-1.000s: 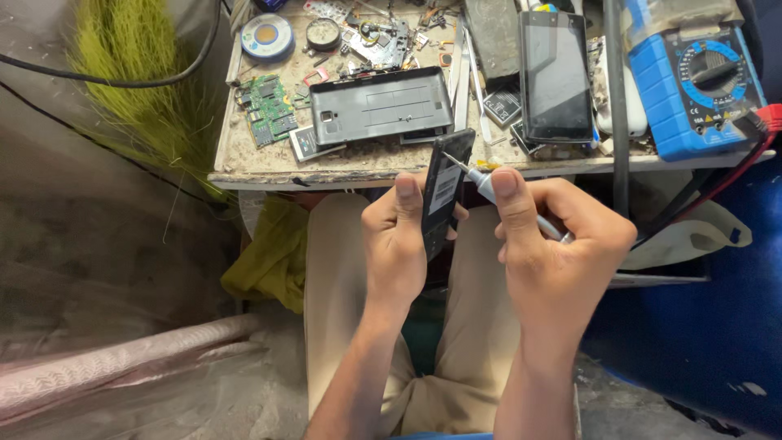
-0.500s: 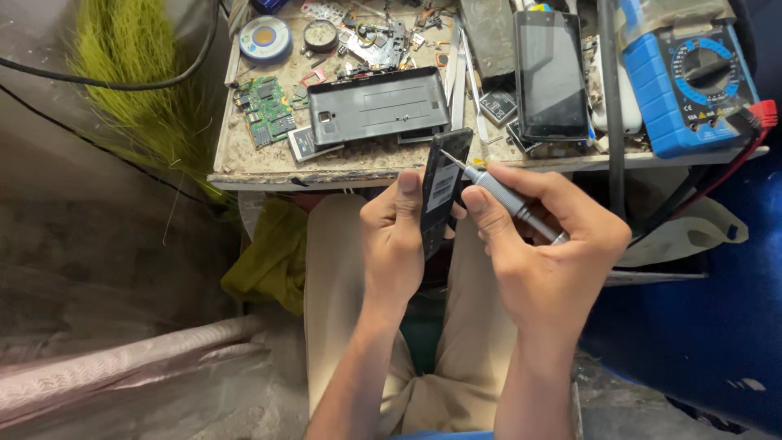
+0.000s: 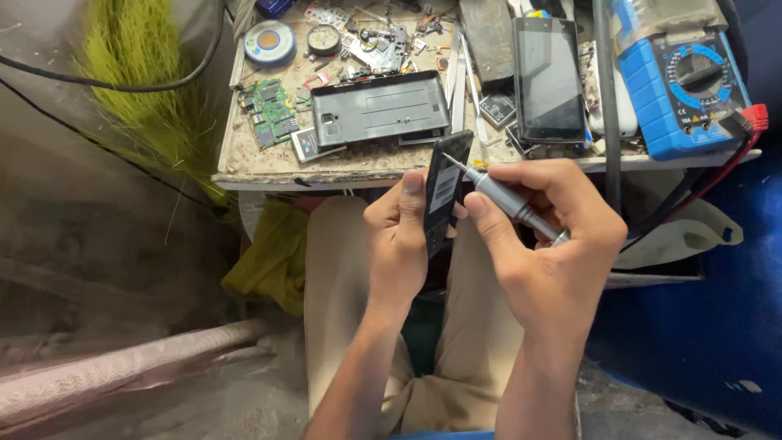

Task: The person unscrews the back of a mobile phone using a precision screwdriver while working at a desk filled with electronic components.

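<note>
Screwdriver (image 3: 509, 202) tip now meets the phone (image 3: 444, 191); both hands stay gripping them.

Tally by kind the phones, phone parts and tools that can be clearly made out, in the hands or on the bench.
Phones: 2, one in the left hand, one black phone on the bench
Phone back covers: 1, grey
Circuit boards: 1, green
Screwdrivers: 1, in the right hand
Multimeters: 1, blue
Total: 6
</note>
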